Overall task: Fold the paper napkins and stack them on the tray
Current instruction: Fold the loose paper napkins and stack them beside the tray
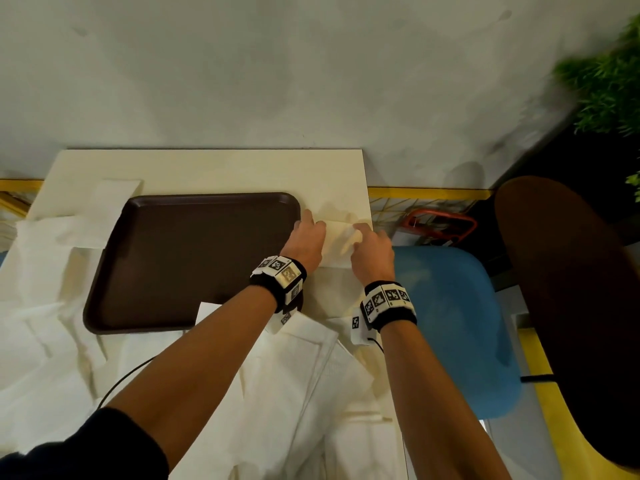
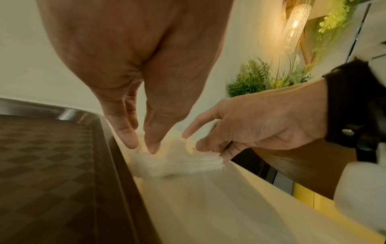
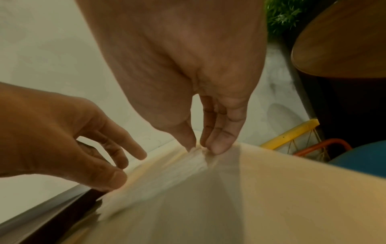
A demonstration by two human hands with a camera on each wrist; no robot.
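Note:
The brown tray (image 1: 194, 258) lies on the pale table with nothing in it. Just right of the tray, a folded white napkin (image 1: 337, 245) rests on the table between my hands. My left hand (image 1: 308, 230) is at its tray-side edge; in the left wrist view the thumb and forefinger (image 2: 129, 142) come down together on that corner of the napkin (image 2: 177, 163) and pinch it. My right hand (image 1: 367, 237) pinches the opposite corner between its thumb and fingertips (image 3: 221, 147), lifting the napkin (image 3: 194, 163) slightly.
Several loose unfolded napkins (image 1: 52, 271) cover the table left of the tray, and more napkins (image 1: 304, 375) lie under my forearms. The table edge (image 1: 367, 188) is close on the right. Beyond it stand a blue chair (image 1: 450, 323), a dark round seat (image 1: 571, 306) and a plant (image 1: 606, 81).

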